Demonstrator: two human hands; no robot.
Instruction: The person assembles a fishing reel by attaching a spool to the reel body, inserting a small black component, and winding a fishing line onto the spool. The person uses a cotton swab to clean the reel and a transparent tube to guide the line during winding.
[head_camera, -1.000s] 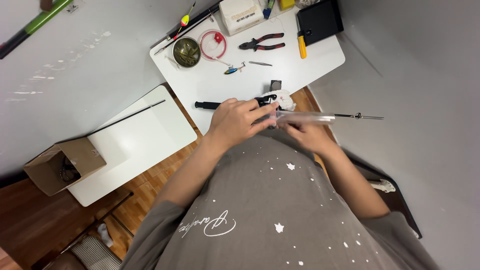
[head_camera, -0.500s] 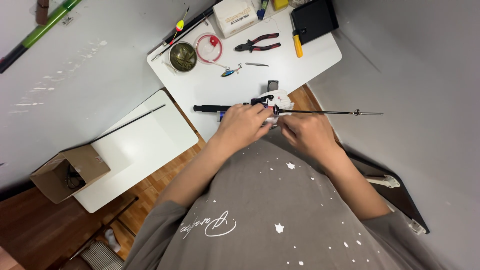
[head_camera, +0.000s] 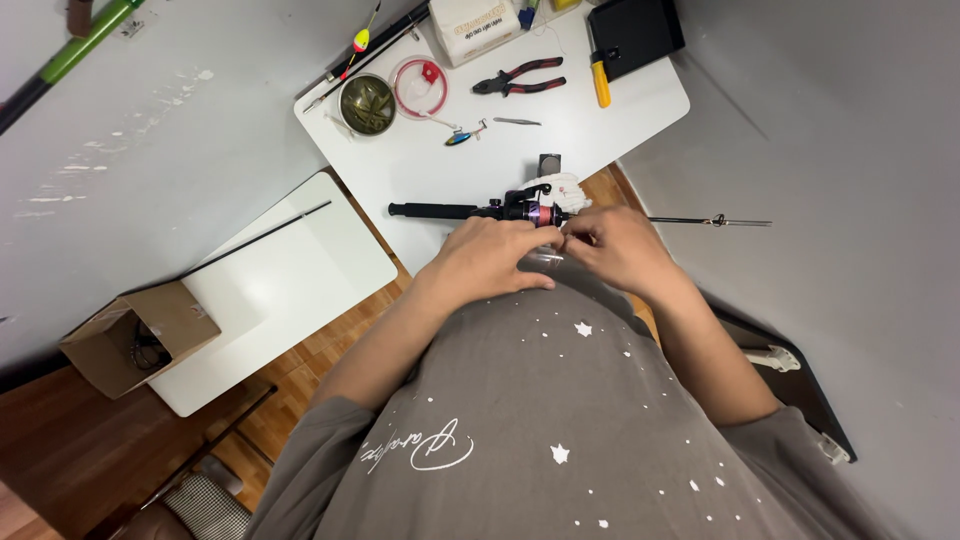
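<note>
On table edge: rod (head_camera: 440, 211) lengthwise L-R.

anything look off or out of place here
Mostly no. The fishing rod sticks out past the table edge, its thin tip in the air, and the cardboard box lies tipped on its side.

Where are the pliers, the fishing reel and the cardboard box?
pliers (head_camera: 520, 78): head view, on the red-and-black handles.
fishing reel (head_camera: 535, 207): head view, on its purple-and-black body.
cardboard box (head_camera: 170, 318): head view, on its outer side flap.

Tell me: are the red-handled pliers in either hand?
No, the pliers lie untouched on the white table, far from both hands at the fishing rod.
</note>
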